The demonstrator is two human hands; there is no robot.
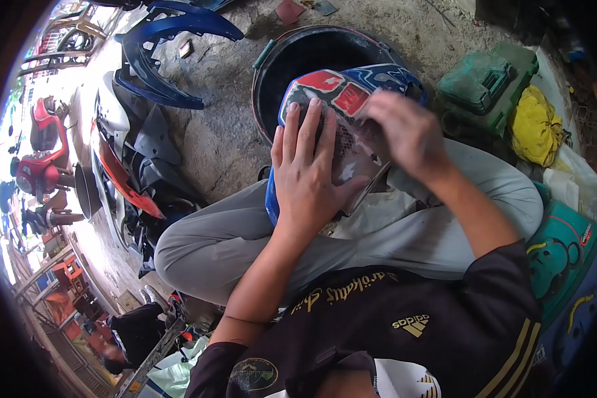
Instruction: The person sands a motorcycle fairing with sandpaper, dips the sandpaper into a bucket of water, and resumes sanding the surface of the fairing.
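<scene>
The painted panel [346,140], blue at its edges with red patches and dull grey areas, is positioned between the person's bent legs and the black tub [272,89]; its far end overlaps the tub opening in this view; contact between panel and tub rim cannot be determined. The left hand [308,159] lies palm down on the near-left part of the panel; its fingers are extended and slightly apart, pointing toward the far end, with the thumb spread to the right. The right hand [408,129] is located at the right side of the panel, fingers bent, fingertips beside the red patch; it is blurred, and whether it is closed on anything cannot be determined.

Surrounding items: a curved blue body part [139,60] lies on the concrete floor [209,119], left of the tub; a green case [477,83] stands to the right of the tub, with a yellow bag [536,126] just beside it; a teal case [560,249] lies near the person's right knee; further body parts [129,176] stand to the left, with a red motorcycle [40,172] beyond them.
</scene>
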